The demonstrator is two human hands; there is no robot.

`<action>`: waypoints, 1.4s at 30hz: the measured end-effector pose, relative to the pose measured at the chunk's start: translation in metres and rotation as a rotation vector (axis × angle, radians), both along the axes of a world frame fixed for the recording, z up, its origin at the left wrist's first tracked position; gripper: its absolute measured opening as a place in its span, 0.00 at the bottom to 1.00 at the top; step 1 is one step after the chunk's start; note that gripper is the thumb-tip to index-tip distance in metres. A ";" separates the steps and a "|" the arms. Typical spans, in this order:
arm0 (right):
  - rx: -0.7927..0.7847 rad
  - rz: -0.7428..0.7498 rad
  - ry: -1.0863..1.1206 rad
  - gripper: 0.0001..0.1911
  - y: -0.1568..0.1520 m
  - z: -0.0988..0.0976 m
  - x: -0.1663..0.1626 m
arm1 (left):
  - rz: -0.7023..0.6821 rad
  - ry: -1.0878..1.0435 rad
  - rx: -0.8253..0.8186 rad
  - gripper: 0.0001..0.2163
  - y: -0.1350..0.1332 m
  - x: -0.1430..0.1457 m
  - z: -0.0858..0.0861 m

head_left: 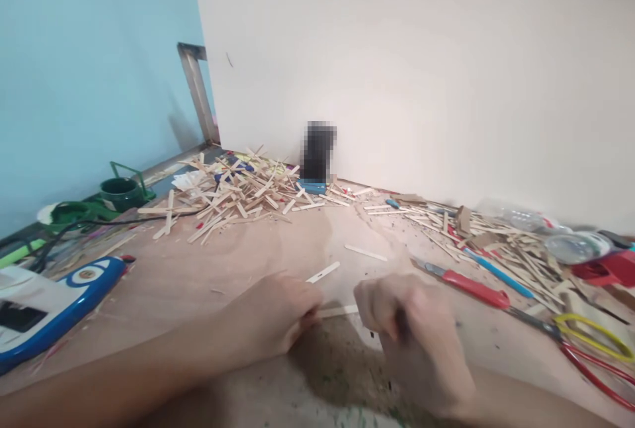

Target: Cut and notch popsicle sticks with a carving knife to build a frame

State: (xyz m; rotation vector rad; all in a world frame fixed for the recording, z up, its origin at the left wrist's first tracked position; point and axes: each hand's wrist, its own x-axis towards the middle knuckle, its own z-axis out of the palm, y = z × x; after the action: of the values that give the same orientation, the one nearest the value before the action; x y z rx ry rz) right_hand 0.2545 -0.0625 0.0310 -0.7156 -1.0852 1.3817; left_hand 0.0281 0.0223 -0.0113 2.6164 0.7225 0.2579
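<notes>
My left hand [278,315] rests on the wooden tabletop [198,276], fingers closed on one end of a thin wooden stick [337,311] that lies flat between both hands. My right hand [411,329] is curled into a loose fist just right of the stick, with a dark thin tool partly showing between its fingers; what the tool is I cannot make out. Another loose stick [323,272] lies just beyond my left hand.
A heap of wooden sticks [238,193] sits at the back left, more sticks [496,243] at the right. A red-handled knife [466,286], pliers with red and yellow grips [590,339], a blue-white glue gun [54,302] and green cups [119,193] surround the work area.
</notes>
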 end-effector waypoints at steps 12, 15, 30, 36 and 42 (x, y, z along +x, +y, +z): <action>-0.083 0.256 -0.031 0.44 0.046 0.000 0.000 | 0.008 -0.035 -0.028 0.10 0.002 -0.001 -0.005; -0.108 0.266 -0.024 0.44 0.046 0.003 -0.001 | 0.008 -0.035 -0.037 0.11 0.002 -0.002 -0.005; -0.116 0.094 0.060 0.48 0.050 0.003 -0.023 | -0.031 0.008 0.013 0.13 0.004 0.001 0.001; -0.097 0.006 0.041 0.48 0.047 0.001 -0.028 | -0.051 0.014 0.029 0.12 0.004 0.003 0.002; -0.057 -0.064 0.011 0.49 0.048 0.001 -0.036 | -0.060 0.019 0.038 0.10 0.005 0.003 0.002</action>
State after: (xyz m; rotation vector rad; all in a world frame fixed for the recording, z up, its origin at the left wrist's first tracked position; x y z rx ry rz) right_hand 0.2188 -0.0145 0.0317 -0.7767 -1.0091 1.3644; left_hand 0.0309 0.0277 -0.0091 2.6749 0.6500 0.2309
